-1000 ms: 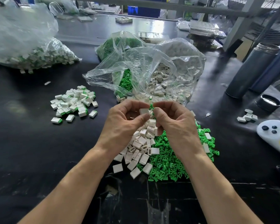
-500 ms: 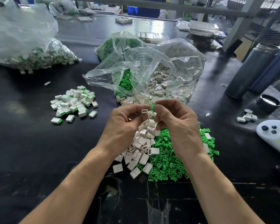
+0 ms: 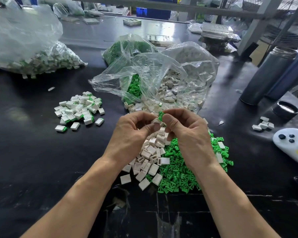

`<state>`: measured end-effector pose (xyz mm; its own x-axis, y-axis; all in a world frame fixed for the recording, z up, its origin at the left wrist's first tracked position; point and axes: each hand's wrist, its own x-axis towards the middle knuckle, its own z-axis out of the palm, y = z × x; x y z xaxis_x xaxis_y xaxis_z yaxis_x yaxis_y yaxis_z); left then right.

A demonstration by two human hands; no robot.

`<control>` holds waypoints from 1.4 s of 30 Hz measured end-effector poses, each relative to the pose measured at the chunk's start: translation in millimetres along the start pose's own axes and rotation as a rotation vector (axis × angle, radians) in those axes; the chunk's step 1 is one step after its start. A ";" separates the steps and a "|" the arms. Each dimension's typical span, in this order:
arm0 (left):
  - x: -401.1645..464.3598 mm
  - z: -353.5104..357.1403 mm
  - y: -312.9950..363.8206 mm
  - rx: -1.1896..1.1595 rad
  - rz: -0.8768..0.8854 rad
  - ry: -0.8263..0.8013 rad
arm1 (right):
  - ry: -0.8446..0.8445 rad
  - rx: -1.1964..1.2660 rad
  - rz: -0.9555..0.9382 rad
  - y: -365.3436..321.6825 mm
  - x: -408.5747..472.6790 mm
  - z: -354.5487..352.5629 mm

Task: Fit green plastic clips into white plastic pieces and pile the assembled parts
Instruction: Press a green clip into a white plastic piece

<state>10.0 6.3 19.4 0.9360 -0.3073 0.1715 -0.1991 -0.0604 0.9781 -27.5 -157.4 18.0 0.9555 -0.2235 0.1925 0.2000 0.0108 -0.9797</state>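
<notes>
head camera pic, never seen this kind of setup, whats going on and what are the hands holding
The camera sits on a person's head, looking down at their own two hands over a black table. The left hand pinches a white piece; the right hand pinches a green clip against it. Under the hands lie loose white pieces and green clips. To the left sits a finished pile. Behind are clear bags of parts.
</notes>
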 end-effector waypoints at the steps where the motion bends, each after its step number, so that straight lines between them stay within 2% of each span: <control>1: 0.0 0.2 0.0 0.001 -0.005 0.002 | 0.000 -0.012 -0.005 -0.2 0.0 -0.2; 13: 0.9 -0.3 -0.7 0.015 -0.059 0.054 | -0.015 -0.188 -0.081 5.5 -1.1 5.7; 22: 1.5 -0.9 -2.3 -0.069 -0.043 0.077 | -0.001 -0.089 0.017 3.0 0.2 2.4; 28: 0.6 -2.7 -2.9 -0.049 -0.011 0.088 | -0.028 -0.447 -0.095 -0.2 -1.9 -0.2; 32: 0.6 -2.6 -4.1 -0.019 0.010 0.084 | -0.053 -0.545 -0.135 -2.7 -4.4 -1.4; 42: 2.7 -3.3 -2.2 -0.121 -0.012 0.072 | -0.001 -0.421 -0.105 2.4 -3.7 3.9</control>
<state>14.0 8.7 18.1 0.9573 -0.2383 0.1635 -0.1554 0.0525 0.9865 -29.7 -152.8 15.2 0.9349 -0.2018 0.2919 0.1900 -0.4100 -0.8921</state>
